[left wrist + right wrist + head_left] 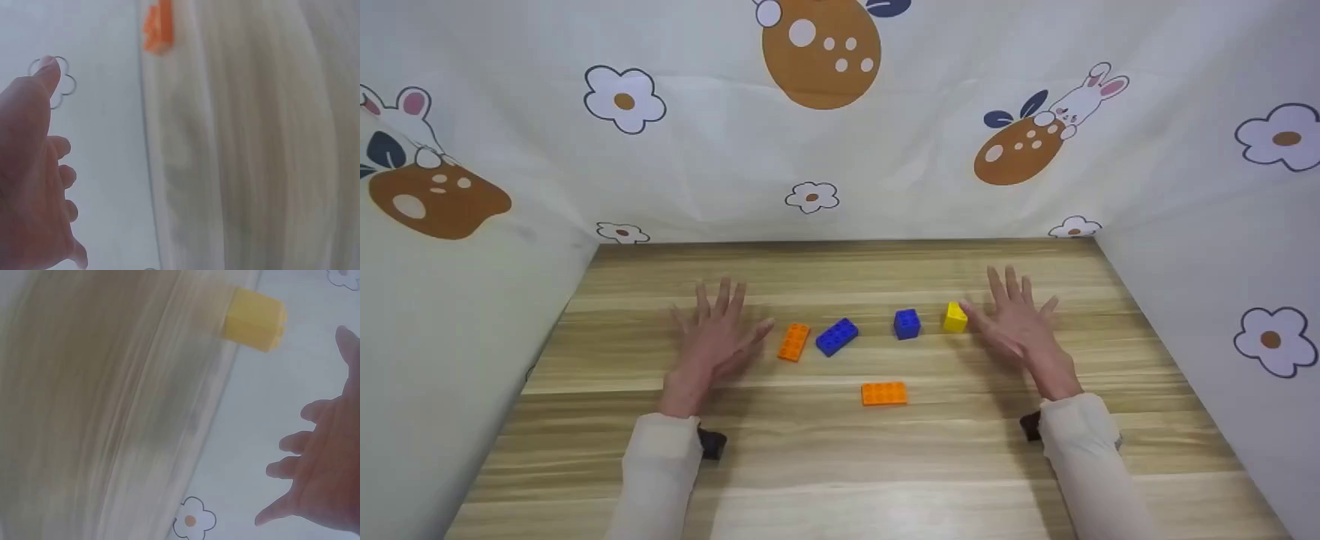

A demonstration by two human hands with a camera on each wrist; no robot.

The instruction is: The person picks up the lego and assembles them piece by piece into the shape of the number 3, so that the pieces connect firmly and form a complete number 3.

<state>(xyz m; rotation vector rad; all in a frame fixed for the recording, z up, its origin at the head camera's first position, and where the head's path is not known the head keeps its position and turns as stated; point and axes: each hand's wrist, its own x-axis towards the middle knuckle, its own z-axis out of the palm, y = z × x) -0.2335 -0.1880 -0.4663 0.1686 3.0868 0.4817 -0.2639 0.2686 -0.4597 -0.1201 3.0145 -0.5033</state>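
Note:
My left hand (714,341) is held over the left part of the table with its fingers spread and nothing in it. Nearest its thumb lies a flat orange toy brick (793,343), and a blue rectangular brick (837,337) is just right of that. My right hand (1020,326), also spread and holding nothing, has its thumb close to a yellow brick (955,317); whether they touch I cannot tell from the head view, but the right wrist view shows a gap. Between the hands stand a blue square brick (907,324) and, closer to me, another flat orange brick (884,394).
A wood-grain table (795,472) carries the bricks. Pale cloth walls (720,165) printed with flowers and rabbits stand along its back and sides. A dark wrist device (712,443) shows beside the left sleeve, with another dark device (1031,426) at the right sleeve.

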